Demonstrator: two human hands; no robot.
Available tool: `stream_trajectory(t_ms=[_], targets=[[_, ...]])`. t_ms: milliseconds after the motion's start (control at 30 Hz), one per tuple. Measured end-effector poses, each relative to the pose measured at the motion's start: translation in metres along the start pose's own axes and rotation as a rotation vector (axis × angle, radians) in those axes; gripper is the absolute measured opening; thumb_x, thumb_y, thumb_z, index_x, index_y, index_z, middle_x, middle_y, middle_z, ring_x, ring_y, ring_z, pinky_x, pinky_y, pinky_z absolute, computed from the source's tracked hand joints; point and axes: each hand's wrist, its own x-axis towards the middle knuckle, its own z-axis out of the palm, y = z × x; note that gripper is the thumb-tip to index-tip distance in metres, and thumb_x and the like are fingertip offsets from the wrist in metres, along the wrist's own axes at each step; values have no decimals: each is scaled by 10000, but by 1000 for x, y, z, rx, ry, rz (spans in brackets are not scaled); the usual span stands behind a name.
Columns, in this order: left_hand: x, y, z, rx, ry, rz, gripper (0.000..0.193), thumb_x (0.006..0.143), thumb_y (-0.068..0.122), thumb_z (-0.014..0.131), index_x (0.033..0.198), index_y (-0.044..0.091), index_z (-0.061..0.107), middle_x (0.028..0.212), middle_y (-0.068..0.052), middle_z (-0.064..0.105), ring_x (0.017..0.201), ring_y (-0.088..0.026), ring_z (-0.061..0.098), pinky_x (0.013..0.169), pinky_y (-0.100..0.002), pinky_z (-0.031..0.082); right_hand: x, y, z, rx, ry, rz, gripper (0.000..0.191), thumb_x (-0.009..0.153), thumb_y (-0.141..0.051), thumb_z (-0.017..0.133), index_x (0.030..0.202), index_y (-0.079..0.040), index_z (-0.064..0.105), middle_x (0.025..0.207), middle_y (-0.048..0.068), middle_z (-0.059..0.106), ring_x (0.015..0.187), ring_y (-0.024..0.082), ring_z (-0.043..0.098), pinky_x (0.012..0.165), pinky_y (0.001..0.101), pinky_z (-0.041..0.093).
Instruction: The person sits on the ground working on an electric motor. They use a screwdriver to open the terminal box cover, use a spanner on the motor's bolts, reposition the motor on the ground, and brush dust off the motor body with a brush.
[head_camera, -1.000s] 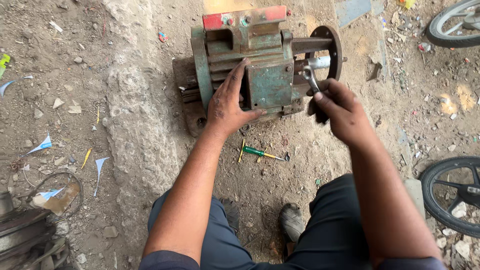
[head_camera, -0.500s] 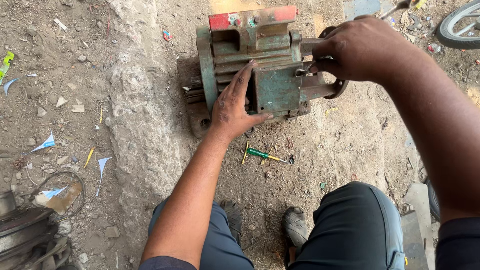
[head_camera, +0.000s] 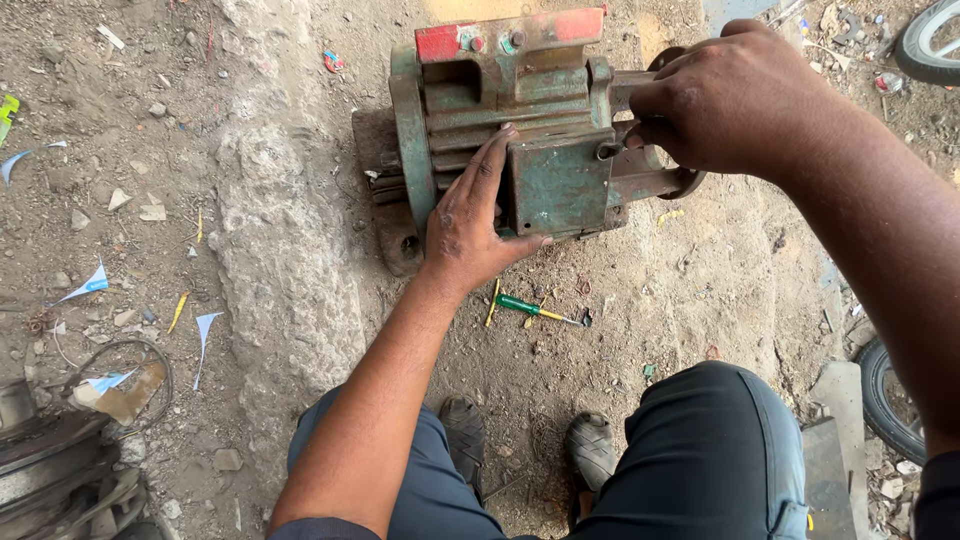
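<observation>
Rusted green metal makes up the old electric motor (head_camera: 520, 140), which sits on its side on the dirt ground (head_camera: 700, 290) just ahead of the squatting person's knees. It appears to be held this way so that it cannot roll or shift: the left hand (head_camera: 480, 215) lies flat and spread against the boxy green housing on the motor's near face, fingers pointing up over the ribbed body, pressing rather than gripping. The right hand (head_camera: 730, 95) reaches across from the right and is curled around something at the shaft end, next to a dark round end ring (head_camera: 690, 180); whether the fingers pinch a small part or a tool there I cannot tell, as the knuckles hide it.

Along the motor's far top edge runs a flat red-painted plate (head_camera: 500, 35), chipped, with a few bolt heads set in it; no readable label shows. A small green-handled screwdriver (head_camera: 535, 308) lies loose on the dirt just below the left wrist, within easy reach. Scraps of blue and yellow paper (head_camera: 90, 285) litter the ground at the left, and part of a tyre (head_camera: 885, 395) shows at the right edge.
</observation>
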Motion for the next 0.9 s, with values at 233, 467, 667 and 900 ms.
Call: stream_trajectory(t_ms=[233,467,667,900], targets=[[2,-1,1,10,-3,-16,1298,594,397,1002,1595,122,223,1612,-131,395,1447,-335,476,1184,-452,434,-5,-2,18,262,-37,100,224,1028,-422,625,970,-235,732,713,11,706,636,177,708,738,384,561],[0,0,4,26,7,-29,1280,609,383,1003,1600,140,231,1612,-128,406,1444,-333,493,1191,-444,436,-13,-9,31,414,-100,217,293,1037,-454,593,997,-197,728,748,79,717,654,266,727,706,448,580],[-3,-2,5,7,8,-29,1300,619,397,1003,1609,141,200,1621,-152,389,1443,-342,473,1194,-460,412,-18,-19,34,477,49,259,324,1010,-463,616,990,-164,739,848,113,740,807,362,711,762,518,552],[4,8,-7,-35,-7,-21,1273,623,382,981,1612,180,206,1636,-135,380,1459,-319,461,1070,-416,515,-27,-17,41,573,174,259,392,978,-521,656,985,-136,726,879,114,741,856,363,708,825,508,529]])
